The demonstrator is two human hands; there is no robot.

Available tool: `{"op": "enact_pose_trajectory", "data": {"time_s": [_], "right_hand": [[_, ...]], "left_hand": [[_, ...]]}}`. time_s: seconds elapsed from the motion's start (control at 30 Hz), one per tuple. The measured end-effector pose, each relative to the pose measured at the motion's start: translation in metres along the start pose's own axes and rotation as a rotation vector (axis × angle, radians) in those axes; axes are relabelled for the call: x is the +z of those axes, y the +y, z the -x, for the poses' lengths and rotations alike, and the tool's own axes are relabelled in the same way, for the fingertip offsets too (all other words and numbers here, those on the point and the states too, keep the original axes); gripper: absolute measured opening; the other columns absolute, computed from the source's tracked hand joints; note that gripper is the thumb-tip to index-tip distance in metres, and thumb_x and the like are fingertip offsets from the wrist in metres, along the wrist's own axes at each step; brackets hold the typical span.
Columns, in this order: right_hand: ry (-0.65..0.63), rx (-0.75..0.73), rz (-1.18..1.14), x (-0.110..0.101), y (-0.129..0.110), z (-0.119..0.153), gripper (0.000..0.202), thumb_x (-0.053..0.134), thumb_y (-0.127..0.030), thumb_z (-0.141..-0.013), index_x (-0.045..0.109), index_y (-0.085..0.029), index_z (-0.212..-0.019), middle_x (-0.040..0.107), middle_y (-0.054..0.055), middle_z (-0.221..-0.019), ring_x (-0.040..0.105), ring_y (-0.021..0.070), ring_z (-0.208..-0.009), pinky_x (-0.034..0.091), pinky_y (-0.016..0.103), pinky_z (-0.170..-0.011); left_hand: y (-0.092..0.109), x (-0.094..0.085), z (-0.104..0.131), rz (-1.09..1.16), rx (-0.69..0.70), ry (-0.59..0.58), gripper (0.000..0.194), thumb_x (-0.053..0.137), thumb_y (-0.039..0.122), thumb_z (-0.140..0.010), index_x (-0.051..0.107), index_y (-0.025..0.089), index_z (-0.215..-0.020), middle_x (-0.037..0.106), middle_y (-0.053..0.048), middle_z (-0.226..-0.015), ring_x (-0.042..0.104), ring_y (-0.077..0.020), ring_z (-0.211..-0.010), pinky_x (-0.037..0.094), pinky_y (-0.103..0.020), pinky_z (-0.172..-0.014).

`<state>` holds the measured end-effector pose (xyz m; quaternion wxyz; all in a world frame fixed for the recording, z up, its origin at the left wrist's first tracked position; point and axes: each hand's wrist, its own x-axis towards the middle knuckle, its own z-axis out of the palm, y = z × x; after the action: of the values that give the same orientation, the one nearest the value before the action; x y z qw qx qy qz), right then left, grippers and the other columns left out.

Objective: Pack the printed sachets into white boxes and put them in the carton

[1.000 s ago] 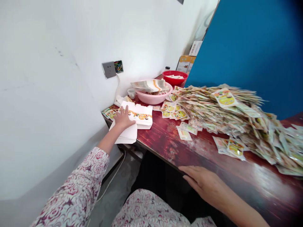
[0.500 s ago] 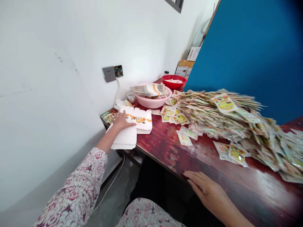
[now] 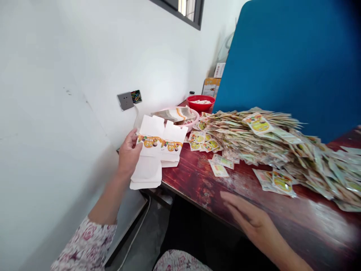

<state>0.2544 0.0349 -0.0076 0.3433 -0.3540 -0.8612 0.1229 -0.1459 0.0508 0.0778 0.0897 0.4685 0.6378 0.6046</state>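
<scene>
Left of the packet pile (image 3: 267, 139), a hand could pass over the tabletop (image 3: 194, 173) between the white carton (image 3: 152, 150) and loose packets (image 3: 219, 168). The blue board (image 3: 287, 67) blocks the pile's far side.

We see bright, diffuse light on the white wall (image 3: 70, 56), with a soft shadow low beside the left arm (image 3: 107, 199). Pale glare washes the tabletop (image 3: 318, 222) at lower right; motion slightly blurs our view of both arms, and the upper-right corner darkens.
</scene>
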Motion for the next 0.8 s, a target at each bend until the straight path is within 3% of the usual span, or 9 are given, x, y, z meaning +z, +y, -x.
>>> {"op": "enact_pose_trajectory", "data": {"time_s": [0.13,0.27,0.43,0.53,0.6,0.7,0.73,0.8], "right_hand": [[0.306,-0.043,0.125,-0.025,-0.021,-0.069,0.039,0.05,-0.024,-0.098,0.062,-0.024,-0.135,0.069,0.009,-0.13,0.067,0.025,-0.119,0.055,0.043,-0.104],[0.431,-0.033,0.28,-0.032,-0.013,-0.106,0.041,0.053,-0.029,-0.096,0.061,-0.019,-0.135,0.069,0.013,-0.129,0.066,0.0296,-0.118,0.055,0.049,-0.101],[0.533,-0.014,0.335,-0.028,0.002,-0.082,0.024,0.053,-0.027,-0.098,0.071,-0.02,-0.111,0.074,0.012,-0.115,0.068,0.0272,-0.107,0.053,0.046,-0.097],[0.557,-0.051,0.326,-0.031,0.001,-0.064,0.017,0.055,-0.025,-0.097,0.071,-0.021,-0.094,0.075,0.009,-0.102,0.069,0.0249,-0.097,0.053,0.043,-0.09],[0.545,-0.001,0.247,-0.035,-0.001,-0.057,0.016,0.055,-0.025,-0.098,0.07,-0.022,-0.091,0.074,0.006,-0.089,0.069,0.0216,-0.084,0.054,0.038,-0.079],[0.554,0.138,0.076,-0.039,-0.006,-0.055,0.016,0.056,-0.029,-0.097,0.069,-0.023,-0.091,0.073,0.003,-0.086,0.067,0.0188,-0.078,0.053,0.034,-0.074],[0.57,0.185,0.011,-0.039,-0.008,-0.056,0.015,0.057,-0.03,-0.096,0.069,-0.023,-0.091,0.074,0.002,-0.087,0.068,0.0186,-0.079,0.053,0.034,-0.075],[0.613,0.262,-0.133,-0.037,-0.012,-0.06,0.014,0.059,-0.032,-0.095,0.069,-0.024,-0.091,0.074,0.002,-0.088,0.068,0.0181,-0.08,0.054,0.034,-0.076]], "left_hand": [[0.053,0.012,0.032,0.116,0.036,-0.353,0.06,0.066,0.03,-0.083,0.054,0.022,-0.142,0.07,-0.005,-0.109,0.066,-0.0184,-0.095,0.054,-0.032,-0.087],[0.076,0.043,0.061,0.241,-0.016,-0.528,0.054,0.064,0.03,-0.086,0.056,0.025,-0.14,0.071,-0.004,-0.114,0.068,-0.0178,-0.095,0.054,-0.03,-0.084],[0.063,0.092,0.073,0.178,0.005,-0.534,0.047,0.057,0.022,-0.084,0.064,0.021,-0.13,0.07,-0.007,-0.117,0.066,-0.0215,-0.103,0.052,-0.039,-0.097],[0.045,0.12,0.079,-0.011,0.134,-0.544,0.044,0.05,0.017,-0.084,0.068,0.019,-0.124,0.069,-0.01,-0.116,0.065,-0.0239,-0.107,0.047,-0.046,-0.105],[0.04,0.134,0.09,-0.093,0.235,-0.59,0.041,0.051,0.024,-0.087,0.067,0.017,-0.124,0.066,-0.014,-0.127,0.059,-0.0288,-0.121,0.041,-0.052,-0.111],[0.048,0.146,0.112,-0.085,0.287,-0.755,0.056,0.063,0.046,-0.086,0.06,0.016,-0.133,0.05,-0.02,-0.15,0.041,-0.038,-0.143,0.031,-0.058,-0.118],[0.055,0.147,0.119,-0.047,0.267,-0.838,0.065,0.067,0.051,-0.082,0.057,0.017,-0.137,0.048,-0.02,-0.151,0.04,-0.0395,-0.143,0.032,-0.058,-0.117],[0.072,0.147,0.129,0.053,0.175,-1.014,0.07,0.07,0.052,-0.08,0.055,0.019,-0.139,0.058,-0.018,-0.143,0.053,-0.0386,-0.133,0.043,-0.055,-0.109]]}}
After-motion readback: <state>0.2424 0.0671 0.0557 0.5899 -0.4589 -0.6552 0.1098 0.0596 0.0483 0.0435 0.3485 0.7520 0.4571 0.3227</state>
